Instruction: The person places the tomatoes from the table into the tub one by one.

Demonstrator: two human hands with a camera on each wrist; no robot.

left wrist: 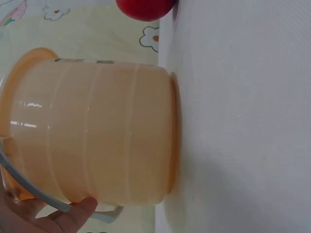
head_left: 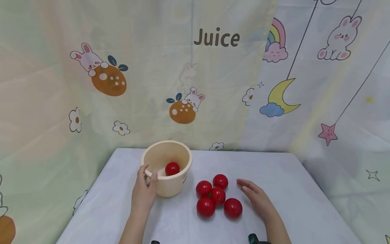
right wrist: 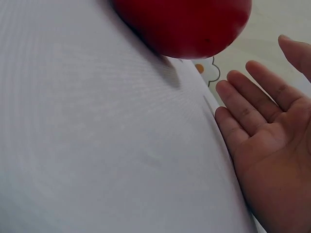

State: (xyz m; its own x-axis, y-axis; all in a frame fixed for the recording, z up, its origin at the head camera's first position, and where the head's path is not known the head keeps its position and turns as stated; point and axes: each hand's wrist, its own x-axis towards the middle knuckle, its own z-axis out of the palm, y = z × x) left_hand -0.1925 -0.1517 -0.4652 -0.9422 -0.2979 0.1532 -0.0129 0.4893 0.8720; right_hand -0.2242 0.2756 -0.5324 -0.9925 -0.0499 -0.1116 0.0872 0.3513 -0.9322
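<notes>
A cream plastic bucket (head_left: 170,186) stands at the left of the table, a red ball (head_left: 172,168) inside it. My left hand (head_left: 144,191) grips the bucket's near-left rim, thumb and fingers around the edge. In the left wrist view the fingers are by the bucket's grey handle (left wrist: 34,190). Several red balls lie grouped right of the bucket, the nearest to my right hand being a larger red ball (head_left: 233,208). That right hand (head_left: 257,200) is to the right of the group, apart from it, with straight fingers and the palm turned toward the balls.
A white-covered table (head_left: 179,223) holds everything. Behind and at both sides hangs a printed cloth (head_left: 146,81) with bunnies, flowers and a moon. Dark pieces of wrist gear (head_left: 253,238) show at the bottom edge.
</notes>
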